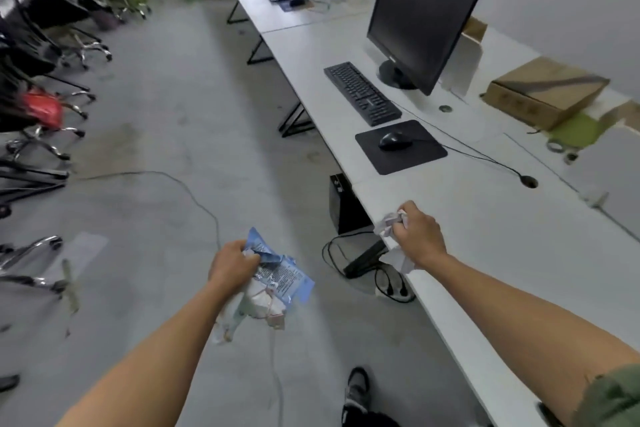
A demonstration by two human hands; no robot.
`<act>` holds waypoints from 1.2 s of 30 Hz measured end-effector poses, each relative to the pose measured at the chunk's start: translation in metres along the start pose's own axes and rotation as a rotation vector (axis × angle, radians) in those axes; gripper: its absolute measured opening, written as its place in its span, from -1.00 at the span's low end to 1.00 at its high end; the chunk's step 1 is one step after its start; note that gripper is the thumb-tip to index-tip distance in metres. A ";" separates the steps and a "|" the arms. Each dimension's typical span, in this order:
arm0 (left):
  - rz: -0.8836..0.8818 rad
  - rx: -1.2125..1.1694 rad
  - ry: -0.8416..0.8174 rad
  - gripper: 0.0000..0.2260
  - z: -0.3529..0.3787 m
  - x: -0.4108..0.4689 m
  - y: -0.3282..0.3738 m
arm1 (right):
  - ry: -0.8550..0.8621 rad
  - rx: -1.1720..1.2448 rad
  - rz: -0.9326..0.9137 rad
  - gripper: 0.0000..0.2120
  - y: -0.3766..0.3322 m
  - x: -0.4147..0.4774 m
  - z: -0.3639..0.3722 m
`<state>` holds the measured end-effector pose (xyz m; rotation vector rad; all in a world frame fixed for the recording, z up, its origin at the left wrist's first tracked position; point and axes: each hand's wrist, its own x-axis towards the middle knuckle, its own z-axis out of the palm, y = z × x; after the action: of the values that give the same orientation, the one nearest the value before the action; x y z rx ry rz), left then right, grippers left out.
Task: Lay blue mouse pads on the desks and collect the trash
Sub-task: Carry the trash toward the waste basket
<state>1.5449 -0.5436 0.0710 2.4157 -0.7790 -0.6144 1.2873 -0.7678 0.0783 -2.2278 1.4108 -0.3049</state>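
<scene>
A crumpled bundle of blue-and-white printed plastic wrappers and white scraps (277, 282) hangs over the grey floor, well off the desk; the left hand (232, 265) grasps it by its top with fingers curled round it. To the right, a wad of crumpled white paper (389, 224) sits at the near edge of the long white desk (502, 236), clenched in the right hand (420, 236), with a loose end trailing below the fist. Farther along the desk lies a dark rectangular mouse pad (415, 161) with a black corded mouse (393, 141) on it, then a black keyboard (362, 94) and a black flat monitor (420, 21). A brown cardboard box (543, 92) rests near the wall. Black office chairs (34, 107) crowd the left side of the room.
</scene>
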 end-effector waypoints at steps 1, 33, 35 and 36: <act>-0.026 -0.022 0.012 -0.77 -0.006 0.016 0.004 | -0.026 0.011 -0.025 -0.89 -0.013 0.022 0.005; -0.209 -0.084 0.193 -0.90 -0.246 0.696 0.036 | -0.195 -0.040 -0.337 -0.85 -0.438 0.708 0.204; -0.195 -0.101 0.193 -0.89 -0.259 0.745 0.049 | -0.215 -0.044 -0.335 -0.87 -0.457 0.760 0.211; -0.183 -0.111 0.198 -0.89 -0.267 0.770 0.055 | -0.226 -0.036 -0.338 -0.87 -0.470 0.786 0.213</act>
<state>2.2349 -0.9796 0.1105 2.4160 -0.4349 -0.4643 2.0969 -1.2461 0.0817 -2.4390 0.9298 -0.1325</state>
